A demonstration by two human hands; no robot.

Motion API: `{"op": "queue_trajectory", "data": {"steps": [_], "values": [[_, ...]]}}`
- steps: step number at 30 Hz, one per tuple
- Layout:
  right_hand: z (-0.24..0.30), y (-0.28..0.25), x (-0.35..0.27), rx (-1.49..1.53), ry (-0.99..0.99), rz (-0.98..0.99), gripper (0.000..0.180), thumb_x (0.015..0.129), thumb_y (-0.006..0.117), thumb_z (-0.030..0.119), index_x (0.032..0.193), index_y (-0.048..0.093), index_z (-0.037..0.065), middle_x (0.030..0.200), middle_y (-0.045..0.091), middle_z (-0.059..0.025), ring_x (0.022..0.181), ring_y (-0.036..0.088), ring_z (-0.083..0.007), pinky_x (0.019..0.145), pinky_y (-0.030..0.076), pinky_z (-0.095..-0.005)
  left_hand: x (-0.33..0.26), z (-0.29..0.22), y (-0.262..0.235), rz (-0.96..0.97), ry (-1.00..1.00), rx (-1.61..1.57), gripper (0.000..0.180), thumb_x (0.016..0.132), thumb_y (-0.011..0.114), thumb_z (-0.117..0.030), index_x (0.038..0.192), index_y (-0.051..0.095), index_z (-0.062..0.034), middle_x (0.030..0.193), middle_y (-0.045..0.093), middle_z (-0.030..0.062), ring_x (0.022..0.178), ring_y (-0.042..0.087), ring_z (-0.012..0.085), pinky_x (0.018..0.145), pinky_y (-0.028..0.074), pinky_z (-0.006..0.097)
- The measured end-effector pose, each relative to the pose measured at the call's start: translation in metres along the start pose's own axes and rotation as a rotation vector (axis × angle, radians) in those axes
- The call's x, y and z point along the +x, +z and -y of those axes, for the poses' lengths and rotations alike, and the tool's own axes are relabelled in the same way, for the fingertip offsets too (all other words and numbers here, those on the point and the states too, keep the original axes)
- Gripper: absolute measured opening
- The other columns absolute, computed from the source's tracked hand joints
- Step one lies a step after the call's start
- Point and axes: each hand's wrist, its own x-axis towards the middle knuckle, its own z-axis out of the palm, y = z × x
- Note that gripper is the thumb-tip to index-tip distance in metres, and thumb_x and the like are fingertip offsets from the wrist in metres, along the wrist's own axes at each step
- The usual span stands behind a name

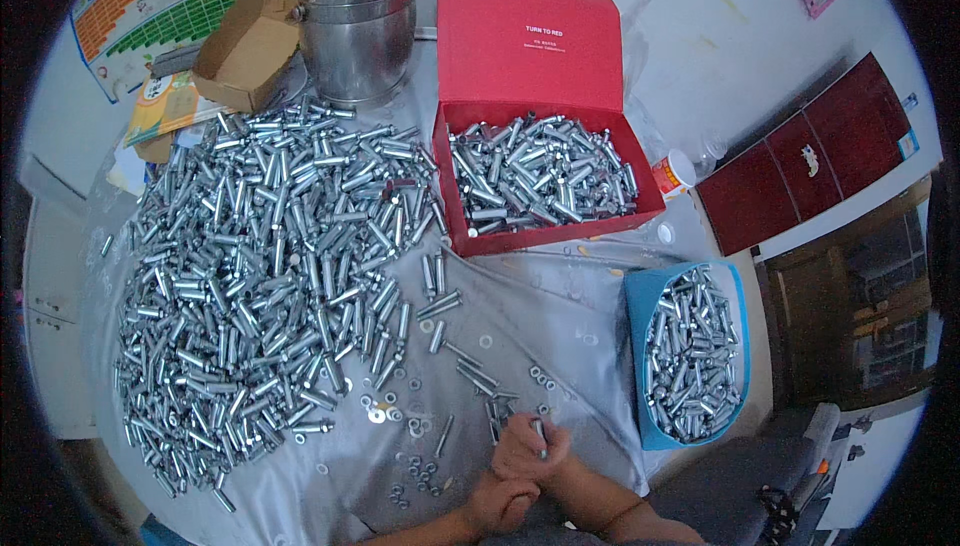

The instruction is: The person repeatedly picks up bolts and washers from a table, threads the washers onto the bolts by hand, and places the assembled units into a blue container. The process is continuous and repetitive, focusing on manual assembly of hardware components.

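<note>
Close together at the table's near edge, my two hands touch or nearly touch. My right hand is closed around a silver expansion bolt, whose end sticks up between the fingers. Just below and left of it, my left hand has its fingers curled in; what they hold, if anything, is hidden. Several loose bolts lie just beyond my hands, some partly covered by the right one. To the left are small nuts and flat washers scattered on the cloth.
A large heap of bolts covers the table's left side. An open red box full of bolts stands at the back, a blue container of bolts at the right. Behind the heap are a metal pot and a cardboard box.
</note>
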Motion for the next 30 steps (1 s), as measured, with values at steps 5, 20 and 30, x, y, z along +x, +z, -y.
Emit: {"op": "queue_trajectory", "data": {"steps": [5, 20, 30], "values": [[0.004, 0.01, 0.004, -0.111, 0.006, -0.097, 0.033, 0.076, 0.056, 0.042, 0.06, 0.046, 0.014, 0.042, 0.038, 0.0052, 0.032, 0.035, -0.0092, 0.044, 0.035, -0.027, 0.0, 0.005, -0.003, 0.046, -0.031, 0.032, 0.017, 0.083, 0.043, -0.019, 0.085, 0.055, -0.0077, 0.068, 0.058, 0.0091, 0.057, 0.057, 0.0275, 0.053, 0.046, 0.035], [-0.01, -0.042, -0.028, -0.055, 0.041, -0.12, 0.03, 0.081, 0.053, 0.033, 0.096, 0.051, 0.007, 0.081, 0.053, -0.0047, 0.065, 0.052, -0.0145, 0.058, 0.045, -0.0298, 0.019, -0.048, -0.019, -0.122, 0.071, 0.08, 0.02, 0.085, 0.036, -0.014, 0.073, 0.049, -0.0061, 0.06, 0.05, 0.0072, 0.052, 0.05, 0.0232, 0.051, 0.041, 0.033], [0.002, 0.055, 0.014, -1.005, -0.114, -0.238, 0.022, 0.083, 0.051, 0.027, 0.087, 0.057, 0.007, 0.052, 0.037, 0.0063, 0.043, 0.031, -0.0037, 0.04, 0.024, -0.0187, 0.034, -0.082, -0.016, -0.634, 0.331, 0.13, 0.031, 0.091, 0.031, -0.025, 0.072, 0.045, -0.0053, 0.06, 0.047, 0.0013, 0.05, 0.038, 0.0066, 0.044, 0.031, 0.021]]}}
